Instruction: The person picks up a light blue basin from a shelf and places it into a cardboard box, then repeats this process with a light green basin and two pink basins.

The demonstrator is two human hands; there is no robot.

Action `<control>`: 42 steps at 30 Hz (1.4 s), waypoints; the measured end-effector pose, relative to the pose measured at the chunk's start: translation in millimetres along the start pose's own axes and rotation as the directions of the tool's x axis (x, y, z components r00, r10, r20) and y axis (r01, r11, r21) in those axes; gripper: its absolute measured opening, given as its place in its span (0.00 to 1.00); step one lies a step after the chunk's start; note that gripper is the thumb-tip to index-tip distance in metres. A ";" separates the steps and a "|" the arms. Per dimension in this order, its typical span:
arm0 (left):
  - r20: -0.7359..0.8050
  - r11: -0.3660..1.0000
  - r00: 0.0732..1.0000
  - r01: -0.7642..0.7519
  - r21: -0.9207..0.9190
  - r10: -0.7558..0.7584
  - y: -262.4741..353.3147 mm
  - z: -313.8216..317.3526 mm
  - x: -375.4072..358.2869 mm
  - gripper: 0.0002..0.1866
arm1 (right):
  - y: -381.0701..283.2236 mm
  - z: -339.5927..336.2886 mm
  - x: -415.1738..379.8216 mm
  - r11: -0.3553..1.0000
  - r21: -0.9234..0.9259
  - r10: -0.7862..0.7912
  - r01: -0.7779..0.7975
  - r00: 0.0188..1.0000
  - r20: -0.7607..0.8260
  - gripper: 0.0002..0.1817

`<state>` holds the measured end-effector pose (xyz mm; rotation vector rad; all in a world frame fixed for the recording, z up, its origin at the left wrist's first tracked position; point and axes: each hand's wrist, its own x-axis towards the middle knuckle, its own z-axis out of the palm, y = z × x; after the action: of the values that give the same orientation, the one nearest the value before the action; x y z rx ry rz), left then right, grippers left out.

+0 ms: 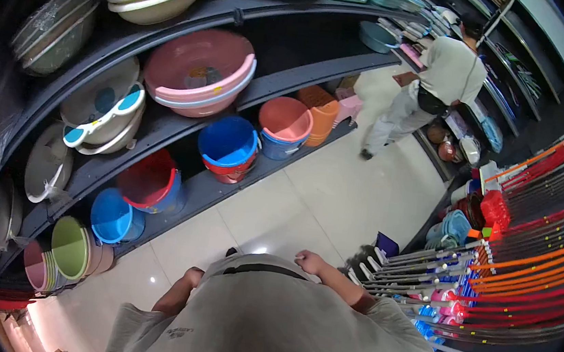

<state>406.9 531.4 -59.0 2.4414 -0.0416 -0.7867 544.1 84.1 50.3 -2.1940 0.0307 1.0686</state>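
My left hand (pixel 194 277) hangs beside my waist at the lower middle of the head view. Its fingers are mostly hidden, so its grip cannot be made out. On the other side of my belt, my right hand (pixel 311 261) hangs with its fingers curled in, and nothing shows in it. Neither hand touches any goods. To the left of my left hand, a light blue bucket (pixel 107 216) and a red-and-blue bucket (pixel 157 183) stand on the lowest shelf. Nearest my right hand is a row of long-handled mops or brooms (pixel 417 266).
Shelves (pixel 284 90) on the left carry pink basins (pixel 200 74), a blue-and-red bucket (pixel 230 146) and a green bucket (pixel 72 247). Ahead, another person (pixel 444 76) stands in the tiled aisle (pixel 322 187) beside a right-hand rack. Red and orange poles (pixel 526 270) stick out at right.
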 end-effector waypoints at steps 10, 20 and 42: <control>0.369 0.497 0.778 0.615 -0.612 -0.509 -25.9 -64.8 31.7 0.12 | 101.8 16.8 44.9 0.936 -0.347 0.117 -0.055 0.980 0.162 0.24; 0.246 0.551 0.845 0.504 -0.666 -0.476 33.3 -95.7 122.4 0.16 | 51.5 -37.2 63.4 0.993 -0.119 0.021 -0.022 1.000 -0.009 0.23; -0.594 0.432 0.397 -0.426 -0.795 -0.700 219.0 -281.8 159.7 0.27 | -115.5 -253.4 269.6 0.831 0.385 -0.398 0.402 0.912 -0.095 0.18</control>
<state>723.0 460.2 159.9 1.3851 0.8951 0.5973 931.3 93.7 34.6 -1.7331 -0.1871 0.7336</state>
